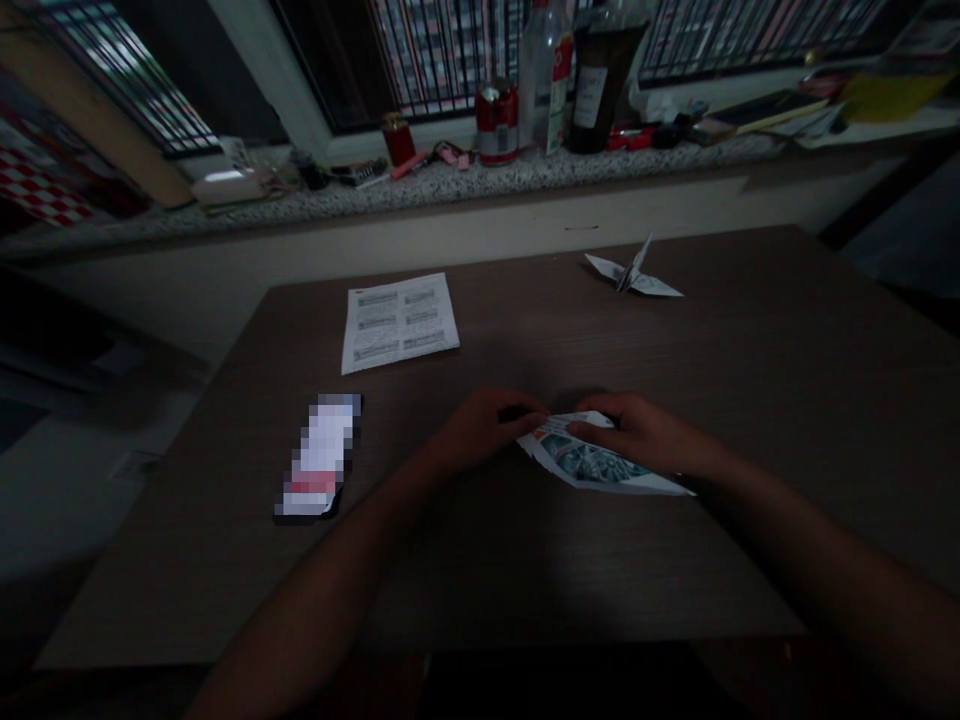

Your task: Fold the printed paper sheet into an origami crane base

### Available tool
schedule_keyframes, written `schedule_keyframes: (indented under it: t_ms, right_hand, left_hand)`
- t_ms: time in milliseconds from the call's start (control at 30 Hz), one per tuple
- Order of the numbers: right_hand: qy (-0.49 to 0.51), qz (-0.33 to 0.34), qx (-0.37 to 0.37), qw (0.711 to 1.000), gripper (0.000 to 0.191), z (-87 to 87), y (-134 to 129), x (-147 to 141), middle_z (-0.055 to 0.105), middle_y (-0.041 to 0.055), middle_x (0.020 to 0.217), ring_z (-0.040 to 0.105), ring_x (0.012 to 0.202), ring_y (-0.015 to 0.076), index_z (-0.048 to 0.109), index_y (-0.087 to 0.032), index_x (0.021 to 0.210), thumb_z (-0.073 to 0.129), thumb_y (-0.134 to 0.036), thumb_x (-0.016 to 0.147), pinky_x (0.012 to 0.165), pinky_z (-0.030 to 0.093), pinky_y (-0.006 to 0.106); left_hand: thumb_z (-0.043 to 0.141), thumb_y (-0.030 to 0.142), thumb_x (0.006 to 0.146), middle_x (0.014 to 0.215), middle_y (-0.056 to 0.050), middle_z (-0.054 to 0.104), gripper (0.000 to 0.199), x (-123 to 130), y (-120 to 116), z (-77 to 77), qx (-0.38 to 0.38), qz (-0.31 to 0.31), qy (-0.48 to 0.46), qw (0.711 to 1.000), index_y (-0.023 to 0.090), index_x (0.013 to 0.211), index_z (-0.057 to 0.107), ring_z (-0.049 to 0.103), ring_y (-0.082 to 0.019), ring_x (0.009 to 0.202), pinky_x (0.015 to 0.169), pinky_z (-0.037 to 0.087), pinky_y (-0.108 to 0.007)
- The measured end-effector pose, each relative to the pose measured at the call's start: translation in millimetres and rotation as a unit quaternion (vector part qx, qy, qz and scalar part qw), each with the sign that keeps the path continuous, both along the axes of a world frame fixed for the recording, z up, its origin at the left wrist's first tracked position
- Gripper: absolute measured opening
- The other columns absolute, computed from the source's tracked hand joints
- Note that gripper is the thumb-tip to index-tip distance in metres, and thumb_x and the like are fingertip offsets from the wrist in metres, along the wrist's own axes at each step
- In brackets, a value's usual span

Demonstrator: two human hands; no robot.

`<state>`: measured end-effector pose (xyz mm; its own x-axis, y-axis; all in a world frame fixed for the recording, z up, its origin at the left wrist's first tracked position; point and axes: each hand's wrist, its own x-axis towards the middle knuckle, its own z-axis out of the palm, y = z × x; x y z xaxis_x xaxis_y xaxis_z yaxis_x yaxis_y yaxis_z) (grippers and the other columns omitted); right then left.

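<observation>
A folded sheet of printed paper (600,468), with a green picture and lines of text on it, is between my hands just above or on the table. My left hand (491,425) pinches its left tip between thumb and fingers. Across its upper right side lies my right hand (637,430), thumb on top and the other fingers behind the paper, gripping it. The paper's long lower edge points toward me, with a sharp corner at the right. Fingers behind the sheet are partly hidden.
A folded paper crane (634,275) stands at the table's far right. A printed sheet (401,322) lies back left, with a phone (319,455) nearer me. Behind the brown table (480,570), a stone windowsill (540,172) carries a can (497,122), bottles and small items.
</observation>
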<state>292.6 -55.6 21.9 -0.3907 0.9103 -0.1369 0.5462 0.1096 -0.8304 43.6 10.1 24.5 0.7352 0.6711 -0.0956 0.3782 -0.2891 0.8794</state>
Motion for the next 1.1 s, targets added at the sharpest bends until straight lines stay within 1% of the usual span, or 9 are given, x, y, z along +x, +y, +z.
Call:
schedule_keyframes:
  t_ms: [100, 233, 400, 500, 600, 733, 833, 967, 1100]
  right_hand:
    - [0.000, 0.008, 0.018, 1.000, 0.036, -2.2, -1.2, -1.9, 0.070, 0.0014, 0.082, 0.061, 0.070, 0.0158, 0.074, -0.020, 0.100, 0.057, -0.052, 0.099, 0.062, 0.045, 0.028]
    - [0.009, 0.006, 0.034, 0.999, 0.040, -2.1, -2.0, -5.8, 0.070, 0.0019, 0.079, 0.062, 0.071, 0.0168, 0.073, -0.019, 0.091, 0.055, -0.054, 0.100, 0.064, 0.045, 0.029]
    - [0.021, 0.012, 0.039, 0.999, 0.042, 2.4, -2.8, -7.9, 0.072, 0.0035, 0.083, 0.064, 0.075, 0.0180, 0.074, -0.018, 0.090, 0.053, -0.052, 0.101, 0.068, 0.047, 0.030]
    - [0.024, 0.019, 0.016, 0.999, 0.044, 4.0, -1.6, -4.7, 0.070, 0.0027, 0.077, 0.061, 0.070, 0.0169, 0.075, -0.017, 0.089, 0.054, -0.054, 0.100, 0.063, 0.046, 0.029]
    - [0.038, 0.021, -0.041, 0.998, 0.046, 4.0, 1.3, 1.5, 0.066, 0.0010, 0.071, 0.057, 0.062, 0.0144, 0.076, -0.018, 0.087, 0.056, -0.058, 0.097, 0.056, 0.042, 0.027]
    - [0.067, -0.016, -0.107, 0.992, 0.046, 4.0, 4.6, 8.9, 0.066, 0.0008, 0.070, 0.054, 0.059, 0.0133, 0.078, -0.019, 0.083, 0.064, -0.062, 0.089, 0.054, 0.042, 0.026]
    - [0.072, -0.022, -0.118, 0.990, 0.046, 5.3, 5.4, 10.3, 0.064, 0.0002, 0.068, 0.053, 0.059, 0.0132, 0.077, -0.019, 0.081, 0.066, -0.063, 0.087, 0.054, 0.042, 0.027]
    - [0.077, -0.018, -0.114, 0.990, 0.047, 6.0, 5.4, 8.7, 0.055, -0.0026, 0.062, 0.046, 0.055, 0.0111, 0.071, -0.020, 0.073, 0.063, -0.064, 0.088, 0.050, 0.036, 0.025]
    - [0.071, -0.044, -0.105, 0.991, 0.046, 3.7, 6.8, 10.6, 0.055, -0.0026, 0.064, 0.046, 0.055, 0.0106, 0.072, -0.019, 0.080, 0.064, -0.063, 0.089, 0.050, 0.034, 0.025]
  left_hand:
    - [0.066, 0.028, 0.095, 0.099, -0.002, 0.078, 0.016, 1.3, -1.1, -0.1, 0.015, 0.011, 0.006, 1.000, 0.020, 0.102, 0.077, 0.072, -0.019, 0.093, 0.086, 0.052, -0.030]
    - [0.067, 0.027, 0.094, 0.099, -0.002, 0.077, 0.013, 4.3, -5.7, 1.6, 0.033, 0.016, -0.001, 0.999, 0.019, 0.099, 0.076, 0.071, -0.018, 0.093, 0.086, 0.051, -0.029]
    - [0.066, 0.030, 0.095, 0.098, -0.002, 0.078, 0.016, 5.2, -8.6, 5.2, 0.017, -0.003, 0.008, 1.000, 0.019, 0.100, 0.077, 0.071, -0.018, 0.092, 0.086, 0.051, -0.028]
    - [0.067, 0.034, 0.095, 0.097, -0.001, 0.078, 0.018, 2.7, -5.9, 7.7, -0.002, -0.013, 0.013, 1.000, 0.019, 0.100, 0.077, 0.071, -0.018, 0.090, 0.084, 0.051, -0.028]
    - [0.068, 0.031, 0.094, 0.096, -0.002, 0.078, 0.016, -0.7, -1.4, 10.2, -0.003, -0.017, 0.007, 1.000, 0.019, 0.099, 0.077, 0.071, -0.017, 0.089, 0.082, 0.051, -0.027]
    - [0.067, 0.031, 0.095, 0.096, -0.002, 0.077, 0.016, -4.2, 2.8, 11.9, 0.002, -0.019, 0.008, 1.000, 0.019, 0.098, 0.077, 0.071, -0.018, 0.088, 0.082, 0.052, -0.028]
    - [0.066, 0.031, 0.095, 0.096, -0.002, 0.077, 0.016, -4.7, 3.3, 12.2, 0.011, -0.021, 0.016, 1.000, 0.019, 0.098, 0.076, 0.070, -0.018, 0.088, 0.082, 0.052, -0.028]
    - [0.064, 0.033, 0.096, 0.096, -0.002, 0.077, 0.018, -4.2, 2.9, 9.4, 0.015, -0.021, 0.019, 0.999, 0.019, 0.097, 0.076, 0.070, -0.018, 0.087, 0.083, 0.051, -0.028]
    - [0.063, 0.036, 0.096, 0.095, -0.003, 0.077, 0.022, -7.0, 6.7, 2.7, 0.031, 0.008, 0.018, 0.999, 0.019, 0.096, 0.076, 0.070, -0.019, 0.088, 0.084, 0.051, -0.030]
